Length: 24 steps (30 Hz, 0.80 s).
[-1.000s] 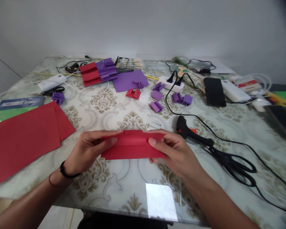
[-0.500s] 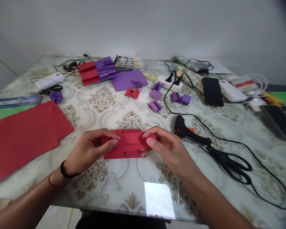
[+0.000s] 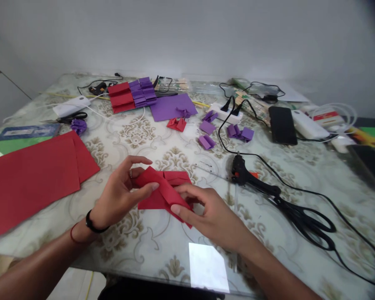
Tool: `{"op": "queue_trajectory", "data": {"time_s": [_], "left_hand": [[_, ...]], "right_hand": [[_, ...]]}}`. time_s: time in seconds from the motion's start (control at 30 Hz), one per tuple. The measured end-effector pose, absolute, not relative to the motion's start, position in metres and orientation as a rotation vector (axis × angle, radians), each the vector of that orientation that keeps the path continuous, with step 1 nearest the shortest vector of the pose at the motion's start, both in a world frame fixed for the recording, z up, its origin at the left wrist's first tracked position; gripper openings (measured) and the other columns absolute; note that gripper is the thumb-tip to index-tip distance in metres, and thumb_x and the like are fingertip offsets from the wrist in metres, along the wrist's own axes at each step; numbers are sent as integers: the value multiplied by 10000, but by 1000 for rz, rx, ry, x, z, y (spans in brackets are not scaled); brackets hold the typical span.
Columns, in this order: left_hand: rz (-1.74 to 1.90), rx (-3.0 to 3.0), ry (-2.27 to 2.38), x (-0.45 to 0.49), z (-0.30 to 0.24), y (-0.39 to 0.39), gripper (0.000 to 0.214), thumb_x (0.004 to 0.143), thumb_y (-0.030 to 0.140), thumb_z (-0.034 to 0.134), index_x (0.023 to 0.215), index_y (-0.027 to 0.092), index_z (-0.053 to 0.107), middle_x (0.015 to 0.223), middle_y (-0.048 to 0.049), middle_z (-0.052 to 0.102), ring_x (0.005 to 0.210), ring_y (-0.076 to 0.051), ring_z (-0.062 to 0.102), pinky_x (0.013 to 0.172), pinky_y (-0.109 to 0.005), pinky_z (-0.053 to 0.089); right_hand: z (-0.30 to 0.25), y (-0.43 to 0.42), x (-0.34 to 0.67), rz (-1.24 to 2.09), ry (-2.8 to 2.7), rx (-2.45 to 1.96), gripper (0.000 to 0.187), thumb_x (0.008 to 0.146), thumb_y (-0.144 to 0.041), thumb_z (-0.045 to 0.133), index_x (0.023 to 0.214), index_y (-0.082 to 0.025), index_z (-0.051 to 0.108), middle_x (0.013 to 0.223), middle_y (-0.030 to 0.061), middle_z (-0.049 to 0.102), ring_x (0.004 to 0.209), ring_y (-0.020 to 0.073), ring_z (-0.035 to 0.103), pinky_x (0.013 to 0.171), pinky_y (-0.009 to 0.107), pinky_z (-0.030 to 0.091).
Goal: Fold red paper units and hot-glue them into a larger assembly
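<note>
Folded red paper strip (image 3: pixel 158 188) lies near the patterned counter (image 3: pixel 143 246) centre, left hand (image 3: pixel 118 198) grip pinching its 9 o'clock end, right hand (image 3: pixel 212 216) grip pinching its 5 o'clock corner, black glue gun (image 3: pixel 248 180) at 3 o'clock.

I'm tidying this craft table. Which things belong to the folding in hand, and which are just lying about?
In hand: folded red paper, held by left hand and right hand.
Lying about: glue gun, black phone, purple sheet, purple folded pieces, large red sheets, power strip.
</note>
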<state>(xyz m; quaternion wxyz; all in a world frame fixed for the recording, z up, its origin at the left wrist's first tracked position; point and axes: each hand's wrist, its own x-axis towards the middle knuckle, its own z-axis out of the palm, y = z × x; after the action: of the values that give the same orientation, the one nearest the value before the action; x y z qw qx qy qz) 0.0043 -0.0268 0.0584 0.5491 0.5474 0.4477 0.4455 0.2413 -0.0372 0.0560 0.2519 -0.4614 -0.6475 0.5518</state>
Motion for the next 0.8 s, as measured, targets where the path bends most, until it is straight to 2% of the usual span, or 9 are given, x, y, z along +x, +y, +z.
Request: {"op": "queue_trajectory", "data": {"time_s": [0.13, 0.23, 0.27, 0.33, 0.4, 0.5, 0.67, 0.8], "left_hand": [[962, 1146, 973, 11, 56, -28, 436, 862, 252, 854, 1233, 237, 625, 847, 23, 762, 646, -111, 684, 555, -176, 510], [918, 1073, 974, 13, 54, -27, 191, 890, 321, 829, 1003, 191, 745, 827, 4, 769, 663, -110, 669, 615, -200, 532], [908, 1089, 992, 13, 54, -27, 169, 899, 335, 818, 900, 176, 761, 814, -3, 769, 677, -112, 664, 645, -209, 538], [883, 1149, 1025, 13, 55, -28, 201, 901, 333, 808, 800, 163, 772, 807, -16, 772, 712, -125, 663, 693, -229, 544], [854, 1202, 1034, 13, 56, -30, 185, 890, 328, 810, 816, 160, 788, 827, -31, 783, 744, -147, 671, 712, -252, 547], [794, 1267, 1062, 13, 55, -33, 220, 888, 367, 807, 839, 153, 788, 824, -48, 771, 752, -170, 668, 699, -275, 538], [746, 1353, 1120, 11, 53, -34, 335, 924, 439, 757, 764, 145, 733, 691, -4, 640, 632, -121, 521, 585, -246, 422], [751, 1365, 1103, 10, 52, -33, 393, 935, 452, 742, 698, 147, 673, 637, 24, 524, 603, -99, 415, 542, -231, 336]], "right_hand": [[51, -44, 231, 1646, -1635, -1267, 303, 950, -478, 708, 850, -192, 714, 818, 25, 736, 710, 173, 636, 634, 283, 497], [48, -45, 228, 1790, -1554, -1188, 359, 949, -521, 696, 836, -180, 696, 812, 25, 709, 700, 163, 612, 634, 280, 487], [48, -45, 228, 1806, -1561, -1174, 355, 948, -516, 695, 837, -178, 698, 807, 22, 701, 701, 160, 606, 640, 279, 484], [51, -46, 227, 1758, -1608, -1181, 324, 942, -484, 700, 832, -179, 697, 798, 17, 687, 715, 159, 597, 658, 278, 482], [53, -46, 226, 1666, -1650, -1205, 305, 937, -463, 699, 805, -189, 672, 768, 6, 654, 714, 155, 572, 663, 276, 469], [53, -46, 226, 1598, -1668, -1244, 348, 949, -468, 677, 734, -203, 610, 680, -29, 534, 651, 134, 464, 612, 271, 389], [46, -45, 228, 1640, -1640, -1238, 434, 957, -501, 661, 668, -210, 518, 650, -54, 400, 620, 118, 346, 574, 274, 302], [45, -46, 227, 1660, -1633, -1237, 418, 954, -504, 667, 692, -204, 542, 664, -44, 435, 633, 123, 373, 586, 279, 313]]}}
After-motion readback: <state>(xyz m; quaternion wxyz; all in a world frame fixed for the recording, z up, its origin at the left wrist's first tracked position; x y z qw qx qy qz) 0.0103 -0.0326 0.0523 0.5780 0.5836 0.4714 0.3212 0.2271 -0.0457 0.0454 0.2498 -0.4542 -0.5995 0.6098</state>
